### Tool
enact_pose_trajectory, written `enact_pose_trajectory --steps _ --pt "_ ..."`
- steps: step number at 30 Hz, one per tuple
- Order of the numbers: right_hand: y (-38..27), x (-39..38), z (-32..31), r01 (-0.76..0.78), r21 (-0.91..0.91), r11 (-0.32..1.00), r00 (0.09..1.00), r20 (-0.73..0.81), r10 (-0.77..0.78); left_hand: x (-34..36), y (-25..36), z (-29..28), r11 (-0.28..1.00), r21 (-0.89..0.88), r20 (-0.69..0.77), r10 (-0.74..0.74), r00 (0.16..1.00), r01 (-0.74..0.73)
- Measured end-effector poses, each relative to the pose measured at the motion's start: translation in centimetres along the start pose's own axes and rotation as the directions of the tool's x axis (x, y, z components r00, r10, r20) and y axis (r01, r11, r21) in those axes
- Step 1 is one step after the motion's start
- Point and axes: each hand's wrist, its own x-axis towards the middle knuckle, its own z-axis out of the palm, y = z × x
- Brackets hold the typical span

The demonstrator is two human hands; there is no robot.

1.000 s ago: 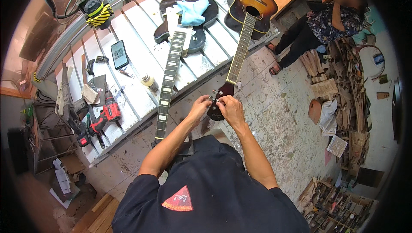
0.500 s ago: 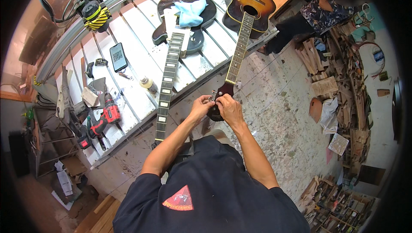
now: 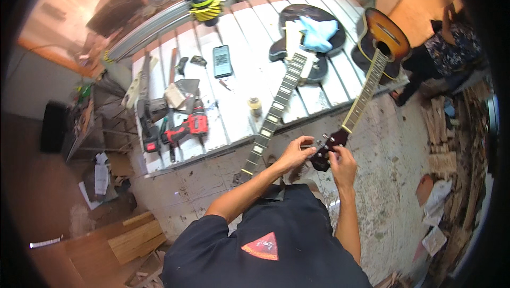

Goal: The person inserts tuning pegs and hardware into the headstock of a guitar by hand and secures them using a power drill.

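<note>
A sunburst acoustic guitar [image 3: 396, 38] lies with its body on the white slatted table, and its neck [image 3: 367, 90] slants toward me past the table edge. At its near end is the dark headstock [image 3: 321, 161] with metal tuning posts. My left hand [image 3: 295, 155] is beside the headstock's left edge, fingers curved and apart, with nothing visible in them. At the opposite edge, the fingers of my right hand [image 3: 344, 167] are pinched together against the headstock. Whatever they grip is hidden. A dark electric guitar [image 3: 340, 36] with a block-inlaid fretboard [image 3: 276, 112] lies to the left, a blue cloth [image 3: 319, 34] on its body.
On the table [image 3: 234, 113] are a phone [image 3: 222, 61], a small bottle [image 3: 255, 106], a red cordless drill [image 3: 196, 122] and other tools. A machine head [image 3: 204, 4] with yellow-black stripes hangs over the back. A person [image 3: 451, 44] sits at right near wood scraps [image 3: 438, 129].
My view has turned left, so the scene sits further right. My left hand's fingers have loosened and come away from the headstock; my right hand stays at its right edge.
</note>
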Motion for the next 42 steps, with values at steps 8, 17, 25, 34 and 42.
enact_pose_trajectory --steps 8,17,25,34,42 --pt "-0.7 -4.3 -2.9 -0.242 0.094 0.966 0.97 0.013 0.242 -9.0 7.4 -13.2 0.898 0.377 -0.699 0.436 0.566 -0.227" --pt "-2.9 -4.6 -2.0 -0.092 0.262 0.961 0.994 0.079 0.074 -6.5 5.7 -28.8 0.312 0.678 -0.732 0.375 0.569 0.666" --pt "-2.5 -6.3 -5.2 -0.237 0.303 0.923 0.97 0.127 0.207 -6.5 4.3 -29.4 0.26 0.705 -0.703 0.381 0.6 0.66" --pt "-0.8 -9.6 -6.8 -0.282 0.369 0.886 0.94 0.293 0.177 -13.7 6.8 -24.8 0.426 0.794 -0.587 0.724 0.363 0.434" --pt "2.6 -10.2 -10.9 -0.3 0.442 0.845 0.886 0.458 0.074 -23.7 14.6 -11.1 0.736 0.676 -0.706 0.637 0.31 0.028"
